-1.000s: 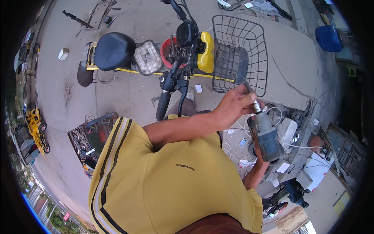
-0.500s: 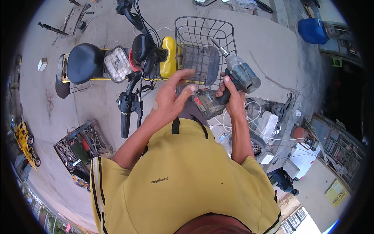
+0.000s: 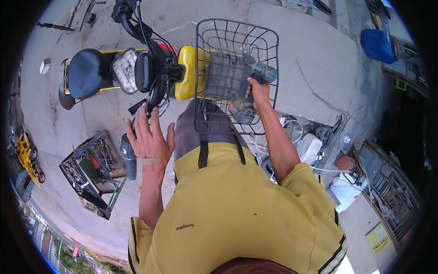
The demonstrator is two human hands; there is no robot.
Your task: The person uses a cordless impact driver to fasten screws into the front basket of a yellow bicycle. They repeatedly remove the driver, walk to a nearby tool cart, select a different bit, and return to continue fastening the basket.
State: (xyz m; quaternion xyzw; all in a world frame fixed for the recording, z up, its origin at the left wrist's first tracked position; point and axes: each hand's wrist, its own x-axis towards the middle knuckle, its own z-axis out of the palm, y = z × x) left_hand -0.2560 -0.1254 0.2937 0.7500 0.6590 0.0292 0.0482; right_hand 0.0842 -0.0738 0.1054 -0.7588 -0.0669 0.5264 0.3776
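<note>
A cordless power drill (image 3: 264,72) with a dark battery pack is gripped by its handle in my right hand (image 3: 259,94). It lies within the outline of the black wire basket (image 3: 275,50) on the front of a yellow electric bike (image 3: 185,75); I cannot tell whether it rests on the basket's bottom. My left hand (image 3: 153,139), with an adhesive strip at the wrist, spreads its fingers over the bike's near handlebar and brake lever area, holding nothing. Beside it shows the dark handlebar grip (image 3: 131,162).
An open metal crate (image 3: 86,148) of tools and scrap stands on the concrete at the left. White hose (image 3: 299,132) and pale blocks (image 3: 311,148) lie right of my legs. The bike's black seat (image 3: 89,74) is further left; a blue container (image 3: 378,45) stands far right.
My right hand has brought the drill down and left into the basket. My left hand has moved from near the basket to the handlebar. The handlebar has turned and the basket looks nearer.
</note>
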